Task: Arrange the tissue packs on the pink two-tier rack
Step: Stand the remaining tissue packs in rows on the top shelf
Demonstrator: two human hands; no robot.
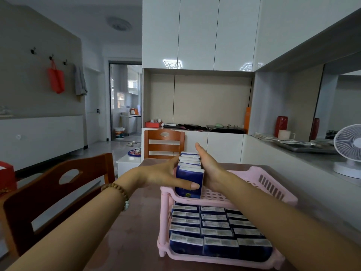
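Observation:
A pink two-tier rack (273, 184) stands on the brown table in front of me. Its lower tier is filled with rows of dark blue tissue packs (214, 231) standing on edge. At the left end of the upper tier a row of several blue tissue packs (190, 173) stands upright. My left hand (166, 173) lies along the row's left side, its thumb pressed across the front pack. My right hand (209, 167) presses flat, fingers straight, against the row's right side. The rest of the upper tier is bare.
A wooden chair (58, 196) stands at the table's left and another chair (164, 143) at its far end. A white fan (349, 149) sits on the grey counter to the right, near metal trays, a white mug and a red vase.

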